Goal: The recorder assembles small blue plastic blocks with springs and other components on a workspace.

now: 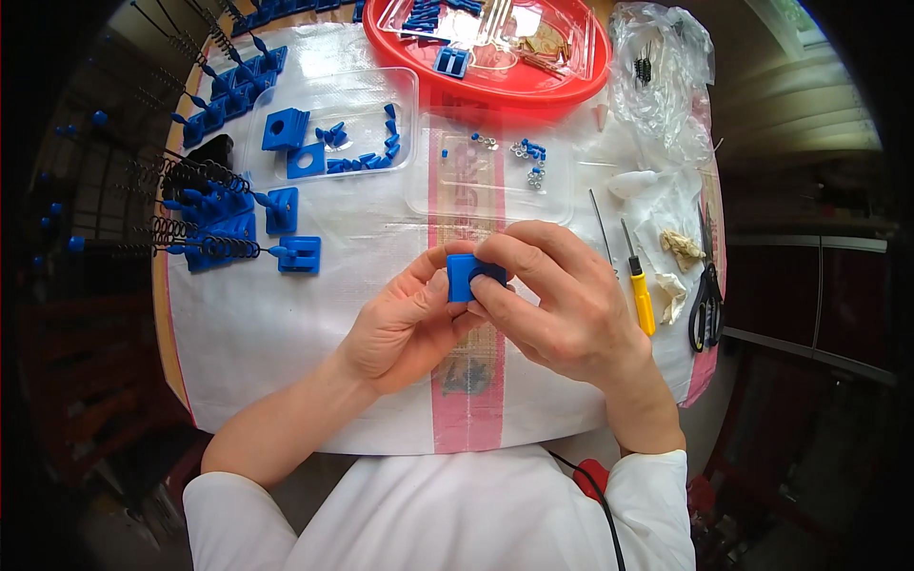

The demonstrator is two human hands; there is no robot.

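Note:
Between both hands, above the middle of the table, I hold a small blue square plastic piece (461,274). My left hand (405,319) grips its left side with thumb and fingers. My right hand (562,300) closes on its right part, a fingertip pressed at a dark round spot that looks like a hole. Fingers hide much of the piece. Ahead to the left, a clear plastic tray (367,86) holds blue square plates with round holes (286,129) and several small blue cones (366,166).
Blue blocks with black springs (224,243) crowd the left side. A red basin (581,90) at the back holds more parts. Small nuts (536,178) lie on a clear lid. At right are a yellow-handled screwdriver (642,303), black scissors (705,309) and a plastic bag (666,86).

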